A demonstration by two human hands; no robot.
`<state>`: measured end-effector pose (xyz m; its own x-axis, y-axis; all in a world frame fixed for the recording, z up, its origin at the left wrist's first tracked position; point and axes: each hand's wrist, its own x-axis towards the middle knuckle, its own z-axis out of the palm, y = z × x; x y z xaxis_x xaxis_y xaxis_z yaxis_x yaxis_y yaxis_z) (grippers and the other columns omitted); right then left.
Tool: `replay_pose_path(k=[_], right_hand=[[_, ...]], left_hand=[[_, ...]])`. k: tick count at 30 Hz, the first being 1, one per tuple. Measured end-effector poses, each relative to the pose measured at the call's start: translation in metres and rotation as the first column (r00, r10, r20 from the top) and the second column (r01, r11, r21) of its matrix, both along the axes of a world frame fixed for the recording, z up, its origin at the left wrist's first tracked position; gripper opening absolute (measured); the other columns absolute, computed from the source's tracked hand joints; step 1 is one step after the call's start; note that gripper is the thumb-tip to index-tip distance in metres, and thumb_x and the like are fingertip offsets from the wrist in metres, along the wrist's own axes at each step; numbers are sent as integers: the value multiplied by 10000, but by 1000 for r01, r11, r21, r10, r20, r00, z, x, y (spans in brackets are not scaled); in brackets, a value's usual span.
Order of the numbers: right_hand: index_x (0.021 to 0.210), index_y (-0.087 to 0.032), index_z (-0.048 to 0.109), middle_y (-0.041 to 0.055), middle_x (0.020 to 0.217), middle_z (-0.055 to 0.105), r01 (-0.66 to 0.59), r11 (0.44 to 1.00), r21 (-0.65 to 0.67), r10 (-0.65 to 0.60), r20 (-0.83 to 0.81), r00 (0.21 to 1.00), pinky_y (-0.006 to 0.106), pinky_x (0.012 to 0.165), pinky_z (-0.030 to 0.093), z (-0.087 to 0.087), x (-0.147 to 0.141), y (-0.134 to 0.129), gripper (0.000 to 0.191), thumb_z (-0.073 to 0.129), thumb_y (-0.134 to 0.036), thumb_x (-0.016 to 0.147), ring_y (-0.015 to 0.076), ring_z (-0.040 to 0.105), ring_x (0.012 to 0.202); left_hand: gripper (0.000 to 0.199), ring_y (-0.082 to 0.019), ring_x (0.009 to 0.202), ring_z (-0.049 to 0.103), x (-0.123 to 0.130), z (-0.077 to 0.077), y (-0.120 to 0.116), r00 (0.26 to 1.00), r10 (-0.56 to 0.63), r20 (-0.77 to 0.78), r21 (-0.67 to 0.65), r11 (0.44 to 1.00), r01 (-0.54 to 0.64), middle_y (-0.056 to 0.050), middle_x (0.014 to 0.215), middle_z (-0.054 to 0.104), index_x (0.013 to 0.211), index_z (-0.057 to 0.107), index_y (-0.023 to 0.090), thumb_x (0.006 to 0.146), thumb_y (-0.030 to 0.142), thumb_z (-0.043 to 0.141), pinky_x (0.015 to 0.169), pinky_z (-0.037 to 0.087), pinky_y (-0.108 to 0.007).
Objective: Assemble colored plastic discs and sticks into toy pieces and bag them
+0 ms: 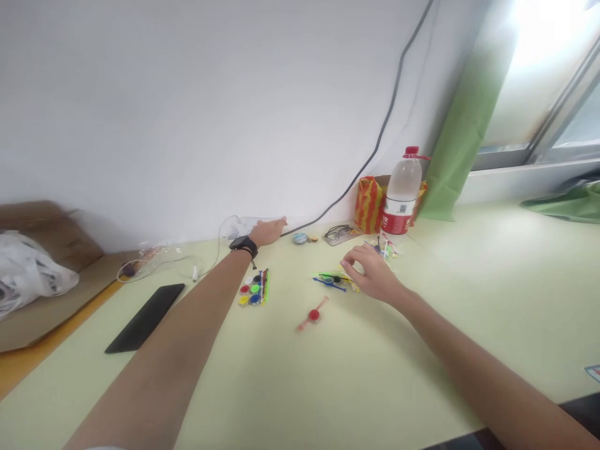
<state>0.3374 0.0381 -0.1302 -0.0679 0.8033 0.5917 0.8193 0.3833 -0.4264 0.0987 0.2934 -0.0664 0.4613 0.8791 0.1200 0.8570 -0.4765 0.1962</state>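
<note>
My left hand [268, 232], with a black watch [244, 246] at its wrist, reaches to the wall beside a whitish strip-like object [239, 226]. Its visible fingers look stretched out, and nothing shows in them. My right hand [370, 272] hovers with fingers curled and tips close to the thumb; whatever is between them is hidden. Just left of it lie a blue plastic arrow-shaped stick [329, 284] and several green, black and yellow pieces. A red disc [314, 315] with blurred red arms lies nearer me. Several coloured discs [254, 289] sit in rows beside thin coloured sticks [265, 286].
A large water bottle [402, 194] stands before a red-yellow striped bag [368, 203]. A black phone-like slab [145, 317] lies at left, near a white cable [219, 250] and cardboard [60, 290]. A dark cable [389, 112] runs down the wall. Small colourful pieces [388, 249] lie by the bottle.
</note>
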Motion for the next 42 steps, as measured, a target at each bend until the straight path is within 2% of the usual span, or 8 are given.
replay_pose_path(k=[3, 6, 12, 17, 23, 31, 37, 42], right_hand=[[833, -222, 623, 80, 843, 677, -2, 1000, 11, 2, 59, 998, 419, 834, 438, 1, 0, 0, 232, 521, -303, 1025, 256, 562, 870], [834, -220, 633, 85, 859, 678, -7, 1000, 6, 6, 109, 994, 417, 825, 428, 0, -2, -1, 232, 525, -294, 1025, 260, 559, 888], [844, -222, 637, 90, 881, 684, -25, 1000, -6, 26, 146, 989, 412, 813, 416, 0, -4, -2, 223, 527, -288, 1027, 261, 561, 900], [831, -219, 626, 91, 865, 684, -25, 1000, -15, 27, 160, 987, 411, 807, 415, -1, -5, -2, 228, 530, -293, 1024, 261, 559, 886], [834, -213, 625, 87, 858, 685, -36, 999, -38, 42, 173, 984, 403, 808, 415, 1, -7, -3, 220, 526, -273, 1021, 257, 551, 890], [827, -204, 628, 76, 842, 678, -35, 999, -27, 39, 190, 981, 379, 801, 407, 0, -5, -3, 200, 558, -248, 1009, 240, 552, 872], [831, -196, 633, 80, 849, 682, -38, 999, -16, 40, 208, 977, 371, 799, 401, 0, -6, -4, 185, 572, -239, 1001, 240, 553, 870], [830, -201, 635, 80, 841, 679, -40, 999, -14, 42, 196, 980, 373, 798, 407, 1, -6, -4, 183, 572, -239, 998, 241, 562, 866]], left_hand=[[774, -511, 1437, 392, 12, -5, 13, 996, 71, -62, -97, 992, -77, -96, 1490, 600, 1297, 719, 318, 959, 755, 177, 1109, 258, -708], [824, -537, 1475, 315, 20, -10, 19, 987, 133, -96, -136, 980, -145, -147, 1528, 552, 1287, 730, 287, 916, 798, 201, 1102, 232, -731], [876, -521, 1531, 199, 20, -21, 20, 980, 178, -90, -148, 971, -190, -155, 1579, 491, 1423, 630, 263, 909, 800, 168, 1110, 224, -729], [891, -529, 1525, 212, 21, -24, 18, 973, 214, -82, -158, 962, -225, -195, 1570, 489, 1411, 633, 188, 917, 778, 184, 1108, 240, -731], [847, -525, 1535, 188, 27, -27, 20, 970, 232, -72, -182, 953, -241, -146, 1589, 480, 1404, 647, 255, 918, 774, 187, 1098, 231, -753], [804, -476, 1568, 114, 32, -40, 16, 961, 272, -48, -170, 946, -276, -215, 1542, 516, 1331, 686, 152, 965, 698, 222, 1136, 186, -734], [666, -495, 1523, 223, 32, -45, 12, 956, 284, 77, -114, 955, -274, -243, 1398, 633, 1126, 757, 144, 983, 636, 332, 1111, 213, -713], [539, -482, 1420, 368, 36, -35, 8, 926, 249, 284, 29, 963, -268, -225, 1345, 659, 1129, 734, 162, 1003, 567, 402, 1096, 261, -672]])
